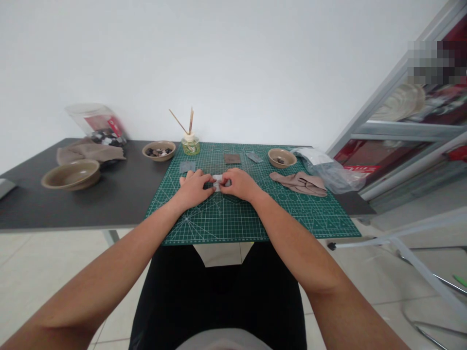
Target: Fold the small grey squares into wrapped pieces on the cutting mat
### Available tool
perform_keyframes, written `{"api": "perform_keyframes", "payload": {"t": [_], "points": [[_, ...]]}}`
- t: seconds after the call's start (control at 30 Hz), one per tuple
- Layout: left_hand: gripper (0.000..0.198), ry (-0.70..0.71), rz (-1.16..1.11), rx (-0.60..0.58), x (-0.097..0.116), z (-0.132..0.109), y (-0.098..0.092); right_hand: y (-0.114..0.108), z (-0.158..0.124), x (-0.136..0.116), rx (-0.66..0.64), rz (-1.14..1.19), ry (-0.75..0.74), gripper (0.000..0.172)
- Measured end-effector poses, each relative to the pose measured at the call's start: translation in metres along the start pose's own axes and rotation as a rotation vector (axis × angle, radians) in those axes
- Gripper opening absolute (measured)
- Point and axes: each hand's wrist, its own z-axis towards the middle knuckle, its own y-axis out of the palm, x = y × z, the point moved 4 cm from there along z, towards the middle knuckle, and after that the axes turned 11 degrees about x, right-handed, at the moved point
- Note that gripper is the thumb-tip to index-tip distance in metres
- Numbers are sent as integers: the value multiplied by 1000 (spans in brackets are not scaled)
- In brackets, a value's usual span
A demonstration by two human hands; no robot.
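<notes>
Both hands meet in the middle of the green cutting mat [255,214]. My left hand [195,188] and my right hand [241,183] pinch a small white piece [218,182] between their fingertips, with a dark patch partly hidden under it. Both hands have their fingers closed on it. A grey fabric square [187,166] lies just behind the left hand. A brown square [232,158] and another grey piece [254,156] lie further back on the mat.
A reed diffuser [190,142], two small bowls of dark bits [159,150] [282,157], a large empty bowl [71,174], taupe cloths [299,183] [89,151], a clear plastic bag [328,170] and a tipped jar [98,124] stand on the dark table [120,194]. A metal frame [401,131] is at right.
</notes>
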Motion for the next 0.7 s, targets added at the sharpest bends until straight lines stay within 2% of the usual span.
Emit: {"api": "perform_keyframes", "payload": {"t": [0.17,0.27,0.47,0.7], "points": [[34,5,1,-3,1,0,0,3,1,2,35,-66,37,11],[34,7,8,6,0,0,1,7,3,-2,36,-84,2,13],[33,-3,4,1,-1,1,1,8,2,-4,14,29,-73,11],[35,-5,0,3,0,0,0,1,-1,10,61,-22,42,10]]}}
